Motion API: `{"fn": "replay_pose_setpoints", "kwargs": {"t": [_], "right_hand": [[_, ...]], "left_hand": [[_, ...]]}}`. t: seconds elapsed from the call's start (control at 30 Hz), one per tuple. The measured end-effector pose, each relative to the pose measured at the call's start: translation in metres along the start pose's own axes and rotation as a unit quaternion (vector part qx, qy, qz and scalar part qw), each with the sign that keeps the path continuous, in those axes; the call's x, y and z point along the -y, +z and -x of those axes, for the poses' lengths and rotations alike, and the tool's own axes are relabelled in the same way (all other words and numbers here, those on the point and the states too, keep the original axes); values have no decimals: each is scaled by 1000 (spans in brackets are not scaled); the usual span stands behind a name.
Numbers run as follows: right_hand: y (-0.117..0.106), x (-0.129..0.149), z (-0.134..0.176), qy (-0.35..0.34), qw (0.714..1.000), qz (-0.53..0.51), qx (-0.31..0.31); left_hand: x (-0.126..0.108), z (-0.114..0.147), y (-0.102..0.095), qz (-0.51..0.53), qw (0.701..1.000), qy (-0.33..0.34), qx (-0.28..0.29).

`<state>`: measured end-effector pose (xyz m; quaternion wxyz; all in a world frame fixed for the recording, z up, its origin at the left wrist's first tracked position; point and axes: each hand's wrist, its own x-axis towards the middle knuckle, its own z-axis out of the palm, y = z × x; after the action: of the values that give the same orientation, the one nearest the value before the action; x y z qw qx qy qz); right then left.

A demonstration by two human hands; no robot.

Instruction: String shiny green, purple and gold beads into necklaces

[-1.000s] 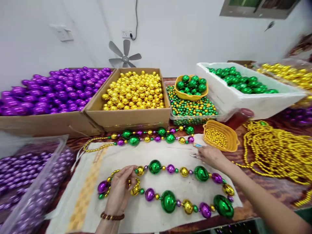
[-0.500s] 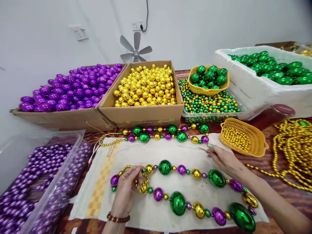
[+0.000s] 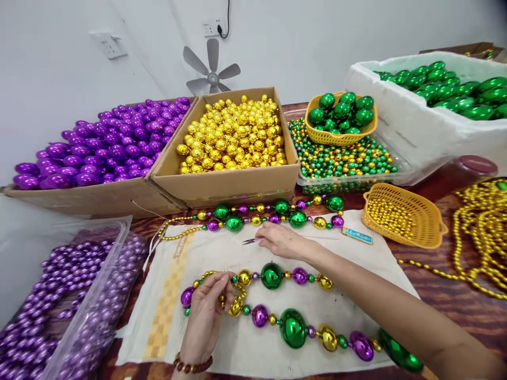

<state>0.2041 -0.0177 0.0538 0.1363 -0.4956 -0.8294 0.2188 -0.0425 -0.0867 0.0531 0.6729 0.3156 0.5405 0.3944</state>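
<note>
My left hand (image 3: 209, 302) is closed at the near left of the cloth, pinching the string end of a beaded necklace (image 3: 293, 328) above a small loop of gold beads. Large green, gold and purple balls alternate with small beads along the necklace, which lies in a long loop. My right hand (image 3: 277, 238) reaches across it, fingers closed around small pointed scissors (image 3: 250, 241) whose dark tips face left. The grip itself is mostly hidden by the hand. A thin needle (image 3: 322, 238) lies right of that hand. My right forearm covers part of the necklace.
A second beaded necklace (image 3: 233, 223) lies along the far edge of the white cloth (image 3: 166, 295). Behind stand boxes of purple (image 3: 75, 192) and gold balls (image 3: 225, 187). A yellow basket (image 3: 428, 232), a blue label (image 3: 357, 235) and gold bead strands (image 3: 475, 237) are at right.
My right hand has moved left across the cloth, from beside the blue label to the scissors. The needle and label now lie uncovered. My left hand keeps its pinch.
</note>
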Motion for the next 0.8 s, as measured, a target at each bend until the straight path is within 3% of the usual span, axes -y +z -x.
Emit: {"fn": "replay_pose_setpoints", "kwargs": {"t": [0.27, 0.5, 0.8], "right_hand": [[-4, 7, -6, 15, 997, 69, 15], [0, 7, -14, -30, 995, 97, 21], [16, -4, -22, -100, 989, 111, 14]], "left_hand": [[3, -1, -7, -139, 989, 50, -7], [2, 1, -11, -347, 914, 208, -12], [-1, 7, -12, -437, 864, 248, 24]]}}
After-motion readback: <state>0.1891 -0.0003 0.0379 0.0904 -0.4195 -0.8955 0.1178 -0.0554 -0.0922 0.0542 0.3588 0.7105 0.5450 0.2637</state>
